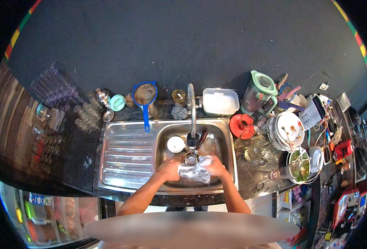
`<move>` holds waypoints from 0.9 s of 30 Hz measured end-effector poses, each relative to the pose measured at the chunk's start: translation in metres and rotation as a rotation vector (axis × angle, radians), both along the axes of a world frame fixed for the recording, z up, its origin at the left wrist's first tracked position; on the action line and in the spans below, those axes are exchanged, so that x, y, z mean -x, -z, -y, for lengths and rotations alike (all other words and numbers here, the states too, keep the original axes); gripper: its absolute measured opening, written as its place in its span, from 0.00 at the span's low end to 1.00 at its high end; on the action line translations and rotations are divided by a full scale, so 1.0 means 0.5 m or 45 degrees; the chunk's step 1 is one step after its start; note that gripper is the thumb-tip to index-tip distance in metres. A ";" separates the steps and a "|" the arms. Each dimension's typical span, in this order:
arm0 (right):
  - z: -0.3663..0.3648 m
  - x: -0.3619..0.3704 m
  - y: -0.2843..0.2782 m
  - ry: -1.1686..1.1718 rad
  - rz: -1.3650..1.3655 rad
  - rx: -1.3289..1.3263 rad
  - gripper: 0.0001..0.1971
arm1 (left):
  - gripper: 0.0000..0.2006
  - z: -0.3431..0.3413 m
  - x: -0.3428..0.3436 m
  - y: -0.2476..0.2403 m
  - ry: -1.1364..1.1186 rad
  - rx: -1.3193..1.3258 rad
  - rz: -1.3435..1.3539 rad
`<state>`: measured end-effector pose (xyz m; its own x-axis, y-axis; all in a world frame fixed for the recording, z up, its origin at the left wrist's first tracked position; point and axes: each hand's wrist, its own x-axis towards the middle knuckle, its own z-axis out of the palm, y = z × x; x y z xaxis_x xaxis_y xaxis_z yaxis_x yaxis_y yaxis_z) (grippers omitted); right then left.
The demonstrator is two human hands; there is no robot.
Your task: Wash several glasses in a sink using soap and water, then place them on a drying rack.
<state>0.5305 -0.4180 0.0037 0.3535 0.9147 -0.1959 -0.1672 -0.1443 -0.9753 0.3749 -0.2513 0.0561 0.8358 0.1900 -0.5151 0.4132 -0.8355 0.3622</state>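
Note:
Over the front of the steel sink (162,128), my left hand (169,170) and my right hand (215,167) are both closed on a crumpled whitish, see-through thing (196,171), like a plastic bag. It is stretched between them under the flexible tap (193,112). Just beyond it, a round metal piece (190,159) sits below the tap's black head. A white bowl or cup (175,144) rests at the basin's left. To the right lie a dark-handled utensil (201,140) and a clear glass (208,144).
Left of the basin is a ribbed drainboard (127,155). Behind stand a blue strainer (145,94), a steel scourer (179,111) and a white tub (220,102). At right crowd a green-lidded blender (258,93), used glasses (258,149) and stacked dirty plates (289,126).

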 end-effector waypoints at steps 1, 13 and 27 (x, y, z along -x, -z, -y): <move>-0.002 0.012 -0.030 -0.041 0.468 0.058 0.20 | 0.23 0.015 0.005 0.005 -0.010 -0.098 0.120; -0.026 0.137 0.038 1.146 0.764 -0.136 0.14 | 0.33 0.061 0.026 0.062 -0.919 1.410 0.223; -0.034 0.152 -0.015 0.766 1.479 -0.394 0.20 | 0.21 0.082 0.030 0.045 -0.431 0.206 0.279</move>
<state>0.4545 -0.4012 0.0111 0.5324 0.5119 0.6742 0.8139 -0.0907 -0.5738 0.3599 -0.2924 0.0334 0.8329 0.4040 -0.3782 0.5532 -0.5912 0.5869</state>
